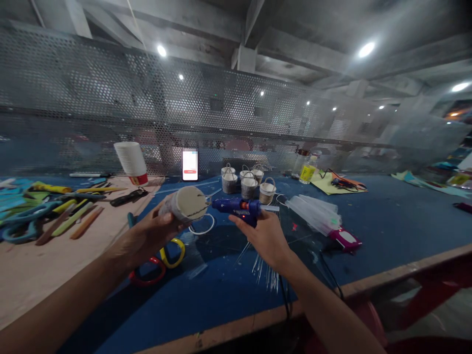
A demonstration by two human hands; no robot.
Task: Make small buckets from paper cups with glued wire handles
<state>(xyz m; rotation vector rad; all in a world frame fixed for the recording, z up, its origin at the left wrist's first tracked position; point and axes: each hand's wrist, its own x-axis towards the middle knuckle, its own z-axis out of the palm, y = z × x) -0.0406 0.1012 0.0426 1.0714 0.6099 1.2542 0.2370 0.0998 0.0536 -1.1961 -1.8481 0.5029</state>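
Note:
My left hand (157, 228) is wrapped round a small whitish cup (191, 203), tilted so that its round flat end faces me and to the right. A thin cord or wire strand runs along that end toward the right. In my right hand (271, 241) is a blue glue gun (239, 209), its red light lit and a clear glue stick poking out of its back. The nozzle sits close to the cup's right edge; I cannot tell if they touch. Below the cup lie a white ring (206, 227) and scissors with red and yellow handles (172, 253).
Several small handled baskets (249, 186) stand behind the glue gun. Stacked paper cups (131, 160) and a lit phone (190, 164) are at the back left. Glue sticks (313, 211) lie right, near a magenta-and-white device (345, 239). A yellow-labelled bottle (308, 172) stands behind; a perforated screen bounds the table.

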